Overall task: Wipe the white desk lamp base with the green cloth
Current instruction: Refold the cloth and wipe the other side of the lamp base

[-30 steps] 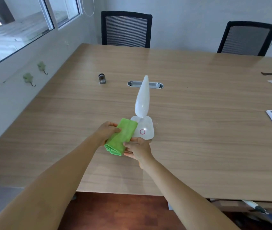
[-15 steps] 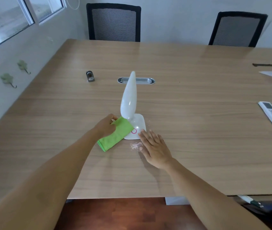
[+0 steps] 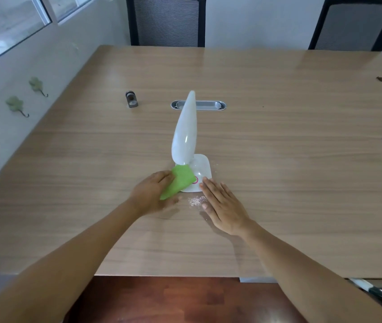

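- The white desk lamp [image 3: 184, 134] stands upright near the middle of the wooden table [image 3: 278, 183], its square base [image 3: 202, 167] flat on the tabletop.
- The left hand [image 3: 152, 194] pinches the folded green cloth [image 3: 179, 181] between thumb and fingers and presses its far end onto the near-left part of the base, where it partly covers the pink ring [image 3: 196, 179].
- The right hand [image 3: 222, 206] lies flat on the table, palm down with fingers spread, its fingertips just at the near edge of the base; it grips nothing and looks to be steadying the lamp.
- A small patch of pale crumbs [image 3: 197, 201] sits on the table between the two hands, just in front of the base; a few more specks lie by the base's right edge.
- Progress, as I judge it: wiping is underway on the front-left part of the base. The right and rear parts show bare, and whether they are already clean is hard to tell from this blurred view.
- Left to do, probably: pass the cloth over the rest of the base and around the foot of the stem.
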`<act>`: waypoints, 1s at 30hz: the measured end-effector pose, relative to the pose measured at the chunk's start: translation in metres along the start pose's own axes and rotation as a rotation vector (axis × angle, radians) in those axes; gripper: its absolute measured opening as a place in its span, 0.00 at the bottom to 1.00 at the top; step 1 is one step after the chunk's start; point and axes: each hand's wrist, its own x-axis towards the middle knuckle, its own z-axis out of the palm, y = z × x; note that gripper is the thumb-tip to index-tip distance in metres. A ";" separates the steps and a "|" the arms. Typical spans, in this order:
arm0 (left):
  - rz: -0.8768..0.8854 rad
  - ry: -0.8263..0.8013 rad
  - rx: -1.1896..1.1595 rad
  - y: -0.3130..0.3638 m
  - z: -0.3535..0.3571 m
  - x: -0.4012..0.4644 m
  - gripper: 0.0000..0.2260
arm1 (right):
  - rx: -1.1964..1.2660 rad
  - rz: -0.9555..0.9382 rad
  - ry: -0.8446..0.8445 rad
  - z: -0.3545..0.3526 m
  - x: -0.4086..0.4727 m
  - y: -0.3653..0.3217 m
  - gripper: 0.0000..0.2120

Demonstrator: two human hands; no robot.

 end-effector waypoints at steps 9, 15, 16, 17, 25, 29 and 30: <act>0.074 0.001 0.077 -0.006 0.003 0.008 0.26 | 0.009 -0.032 0.042 0.000 0.001 0.000 0.28; 0.055 -0.020 0.062 -0.005 0.001 0.024 0.27 | 0.011 -0.027 0.044 0.000 0.001 0.000 0.29; 0.056 -0.004 0.069 -0.004 -0.001 0.026 0.27 | 0.013 -0.027 0.043 0.000 0.001 0.000 0.30; 0.047 0.012 0.069 -0.003 -0.003 0.028 0.27 | 0.013 -0.026 0.041 0.000 0.001 0.000 0.30; -0.212 0.094 -0.034 0.008 -0.033 0.044 0.25 | 0.033 -0.017 0.052 -0.001 0.000 -0.001 0.30; -0.096 0.025 -0.021 0.004 -0.012 0.045 0.29 | 0.044 -0.012 0.053 -0.002 0.000 -0.001 0.31; -0.075 -0.007 -0.013 0.003 -0.008 0.045 0.29 | 0.047 -0.010 0.052 -0.002 0.000 -0.001 0.31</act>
